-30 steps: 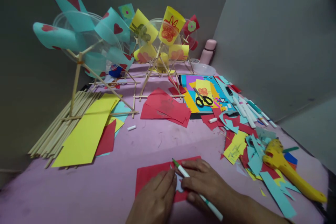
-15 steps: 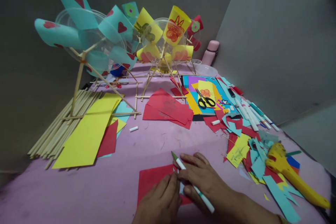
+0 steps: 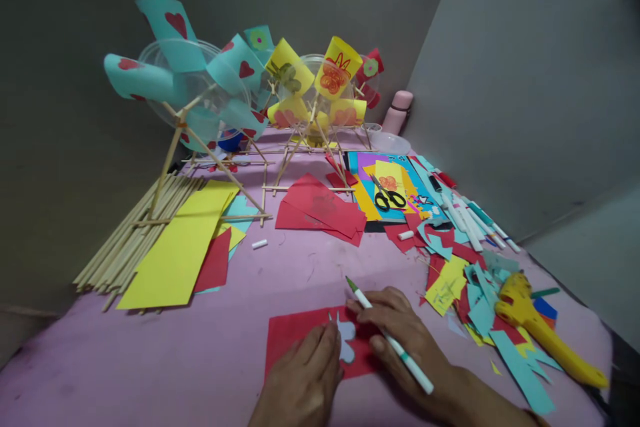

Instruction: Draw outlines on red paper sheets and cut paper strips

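red paper sheet (image 3: 295, 340) lies flat on the pink tabletop (image 3: 210, 360) right under our hands, and we place everything else from it. on its right half sits a pale flower-shaped cutout (image 3: 346, 341). our left hand (image 3: 303, 380) rests on the sheet's near edge with the grip loose and holding nothing. its fingertips (image 3: 327, 341) touch the cutout's left side, pinning it, we judge, so that it cannot slide on the smooth paper. our right hand (image 3: 400, 323) covers the sheet's right corner, its grip closed around a marker pen (image 3: 407, 361). the pen lies slantwise through the fingers with its green tip past the sheet's far edge and off the paper. it looks parked in the hand rather than set to draw, which leaves the fingertips free to steady the cutout from the right.

just beyond the sheet's far edge lies a stack of folded red paper (image 3: 320, 210), and farther back black scissors (image 3: 389, 199) rest on coloured sheets. to the sheet's right are paper scraps (image 3: 475, 293) and a yellow glue gun (image 3: 540, 337), near enough to reach. far left of the sheet, a long yellow sheet (image 3: 175, 253) overlaps a bundle of wooden sticks (image 3: 120, 247). behind these stand paper wheels on stick frames (image 3: 200, 93).
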Demonstrator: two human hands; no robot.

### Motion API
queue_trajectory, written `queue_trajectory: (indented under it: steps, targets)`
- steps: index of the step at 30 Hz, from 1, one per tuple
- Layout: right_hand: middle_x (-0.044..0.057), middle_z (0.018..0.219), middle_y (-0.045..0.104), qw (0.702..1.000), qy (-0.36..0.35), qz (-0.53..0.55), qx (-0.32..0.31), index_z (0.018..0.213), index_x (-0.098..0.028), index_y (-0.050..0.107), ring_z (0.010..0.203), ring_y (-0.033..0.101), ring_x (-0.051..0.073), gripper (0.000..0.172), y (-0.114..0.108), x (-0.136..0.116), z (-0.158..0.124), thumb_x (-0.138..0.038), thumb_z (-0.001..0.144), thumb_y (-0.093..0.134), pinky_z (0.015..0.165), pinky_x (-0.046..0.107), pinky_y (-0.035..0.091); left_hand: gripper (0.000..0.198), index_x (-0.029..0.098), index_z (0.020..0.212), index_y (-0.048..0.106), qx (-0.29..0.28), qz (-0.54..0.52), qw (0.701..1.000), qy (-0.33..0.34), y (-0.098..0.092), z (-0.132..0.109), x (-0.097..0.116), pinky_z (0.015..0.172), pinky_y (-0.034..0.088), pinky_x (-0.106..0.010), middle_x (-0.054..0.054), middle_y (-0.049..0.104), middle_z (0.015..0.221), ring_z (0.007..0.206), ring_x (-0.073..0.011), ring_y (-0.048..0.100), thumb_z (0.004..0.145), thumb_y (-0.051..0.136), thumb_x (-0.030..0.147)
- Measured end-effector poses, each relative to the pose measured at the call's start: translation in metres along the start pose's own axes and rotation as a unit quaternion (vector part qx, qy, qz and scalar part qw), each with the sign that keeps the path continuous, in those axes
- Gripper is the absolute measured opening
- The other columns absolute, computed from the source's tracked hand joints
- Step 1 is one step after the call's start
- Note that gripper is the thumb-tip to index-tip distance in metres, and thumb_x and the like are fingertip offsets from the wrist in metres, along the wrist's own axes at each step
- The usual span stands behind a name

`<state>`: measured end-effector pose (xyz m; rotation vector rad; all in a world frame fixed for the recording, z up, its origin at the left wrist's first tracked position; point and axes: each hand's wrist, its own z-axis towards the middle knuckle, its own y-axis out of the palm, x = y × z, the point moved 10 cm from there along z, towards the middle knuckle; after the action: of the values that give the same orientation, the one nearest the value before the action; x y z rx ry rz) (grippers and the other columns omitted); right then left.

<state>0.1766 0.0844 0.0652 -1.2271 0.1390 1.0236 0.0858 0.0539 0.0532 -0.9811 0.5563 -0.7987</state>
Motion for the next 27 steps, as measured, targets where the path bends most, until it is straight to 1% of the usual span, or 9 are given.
queue_trajectory:
  steps: [3,5,8,11,15,19,22,24,27]
  targets:
    - [0.008,0.099,0.068,0.998,0.011,0.053,0.037,0.111,-0.021,0.055,0.094,0.058,0.022,0.026,-0.012,-0.003,-0.002,-0.032,0.097,0.037,0.083,0.039,0.042,0.036,0.013,0.102,0.064,-0.016,-0.012,1.0,0.001,0.002,0.001,0.001,0.075,0.057,-0.031,-0.01,0.069,0.108,0.093,-0.0205,0.067,0.094,0.028,0.01]
    - [0.006,0.09,0.069,0.998,0.0,0.06,0.015,0.108,-0.02,0.057,0.084,0.06,0.02,0.025,-0.011,-0.009,-0.002,-0.031,0.096,0.037,0.078,0.036,0.044,0.036,0.012,0.101,0.063,-0.011,-0.011,1.0,0.003,-0.001,0.003,0.001,0.073,0.057,-0.031,-0.01,0.07,0.105,0.091,-0.0209,0.067,0.094,0.028,0.01]
    - [0.004,0.086,0.072,0.998,-0.04,0.013,-0.041,0.102,-0.02,0.058,0.083,0.064,0.019,0.019,0.001,-0.02,-0.002,-0.023,0.094,0.042,0.081,0.037,0.042,0.038,0.011,0.103,0.062,0.003,-0.019,1.0,-0.002,-0.006,0.006,-0.001,0.07,0.058,-0.031,-0.01,0.07,0.101,0.088,-0.0214,0.068,0.093,0.026,0.007]
    - [0.004,0.086,0.074,0.997,-0.072,-0.032,-0.019,0.101,-0.02,0.058,0.085,0.066,0.018,0.017,0.006,-0.02,-0.004,-0.014,0.091,0.046,0.084,0.036,0.04,0.036,0.011,0.106,0.06,0.005,-0.053,0.998,-0.029,-0.009,0.007,-0.006,0.071,0.058,-0.031,-0.011,0.07,0.099,0.086,-0.0207,0.068,0.09,0.028,0.006]
    - [0.003,0.078,0.073,0.994,-0.093,-0.037,0.051,0.102,-0.02,0.058,0.075,0.066,0.016,0.017,0.004,-0.017,-0.007,-0.012,0.092,0.049,0.075,0.032,0.041,0.031,0.016,0.105,0.06,-0.042,-0.113,0.988,-0.1,0.0,0.008,-0.016,0.068,0.057,-0.028,-0.007,0.069,0.096,0.083,-0.0197,0.067,0.085,0.038,0.006]
    - [0.003,0.077,0.072,0.995,-0.079,-0.038,0.044,0.1,-0.019,0.059,0.071,0.063,0.017,0.012,0.008,-0.014,-0.008,-0.014,0.091,0.052,0.071,0.033,0.042,0.028,0.02,0.096,0.063,-0.093,-0.147,0.971,-0.165,0.009,0.009,-0.023,0.063,0.056,-0.028,-0.004,0.069,0.092,0.079,-0.0197,0.067,0.081,0.045,0.005]
    - [0.003,0.076,0.071,0.996,-0.068,-0.046,0.042,0.099,-0.02,0.06,0.07,0.062,0.017,0.014,0.01,-0.013,-0.009,-0.012,0.092,0.05,0.072,0.033,0.042,0.03,0.021,0.096,0.064,-0.112,-0.151,0.964,-0.19,0.009,0.012,-0.025,0.065,0.055,-0.029,-0.003,0.069,0.095,0.082,-0.0201,0.067,0.079,0.046,0.004]
    - [0.004,0.076,0.071,0.996,-0.063,-0.048,0.044,0.098,-0.02,0.061,0.07,0.062,0.017,0.015,0.01,-0.012,-0.009,-0.012,0.092,0.049,0.071,0.033,0.042,0.035,0.02,0.098,0.063,-0.104,-0.141,0.965,-0.196,0.006,0.014,-0.024,0.068,0.055,-0.028,-0.004,0.069,0.097,0.084,-0.0195,0.067,0.078,0.042,0.0]
    - [0.005,0.077,0.071,0.996,-0.06,-0.045,0.037,0.094,-0.02,0.061,0.07,0.061,0.018,0.015,0.01,-0.013,-0.009,-0.013,0.092,0.047,0.072,0.034,0.043,0.039,0.017,0.096,0.062,-0.054,-0.104,0.978,-0.174,-0.002,0.018,-0.018,0.067,0.056,-0.03,-0.006,0.069,0.091,0.079,-0.0203,0.066,0.074,0.037,-0.004]
